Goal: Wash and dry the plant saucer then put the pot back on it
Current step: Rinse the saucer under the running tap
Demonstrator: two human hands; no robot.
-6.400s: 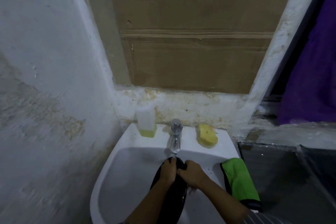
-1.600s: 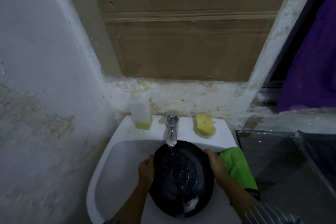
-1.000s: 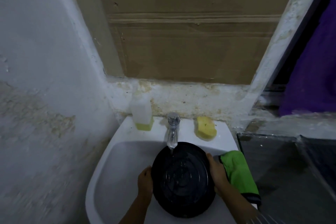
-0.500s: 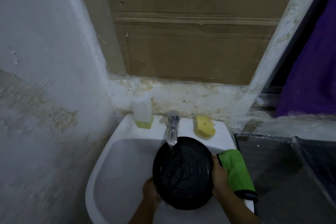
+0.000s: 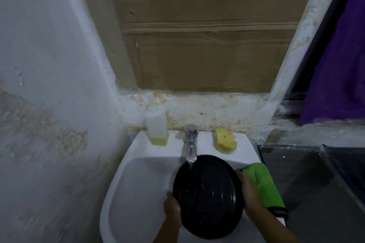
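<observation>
Black saucer (image 5: 207,195) under tap (image 5: 190,144) | left hand (image 5: 172,208), right hand (image 5: 249,195) fingers grip opposite rims

Your left hand (image 5: 172,208) shows only its back and thumb side; the fingers go behind the black saucer (image 5: 207,196), so you cannot see how they lie. The same holds for your right hand (image 5: 249,196), whose fingertips vanish at the saucer's rim. Both forearms are cut off by the bottom edge. The saucer covers the drain of the sink (image 5: 138,183). The purple cloth (image 5: 339,65) runs out past the right edge.
</observation>
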